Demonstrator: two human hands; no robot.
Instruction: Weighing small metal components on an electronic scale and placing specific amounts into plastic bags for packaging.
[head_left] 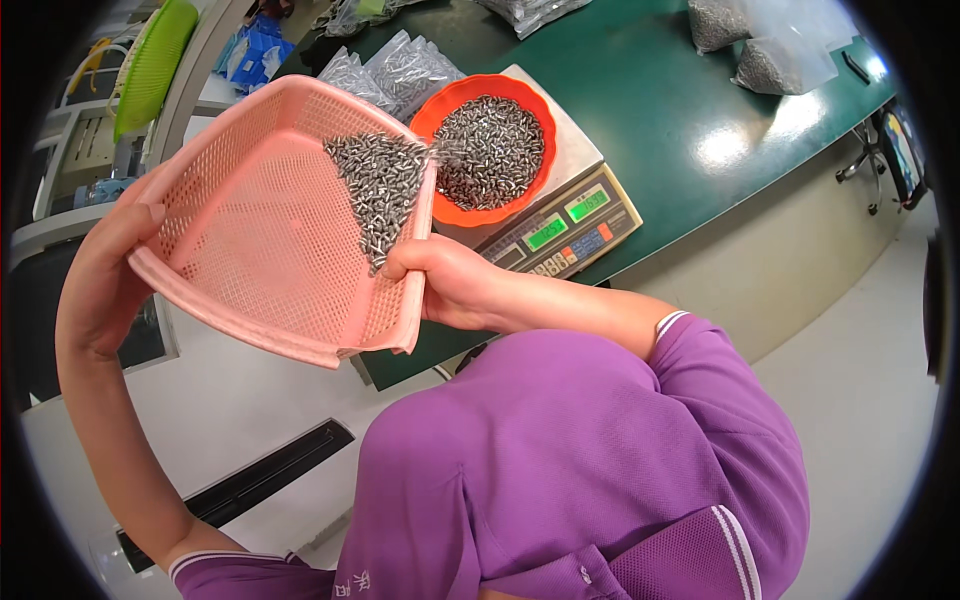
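Both my hands hold a pink plastic basket (270, 215), tilted toward the right. My left hand (108, 268) grips its left rim, and my right hand (450, 280) is closed on the right rim near the front corner. Small silvery metal pins (380, 185) are heaped against the basket's right wall. Some pins, blurred, spill over that rim into an orange-red bowl (548, 160), which holds many more of them. Under the bowl is a counting scale (590, 225) with lit green displays and a keypad.
The scale stands on a green table (660, 150). Clear bags of metal parts (410, 70) lie behind the bowl. More filled bags (780, 65) are at the far right. A green basket (155, 65) is at the upper left, and a wheeled chair (885, 150) stands beyond the table's right edge.
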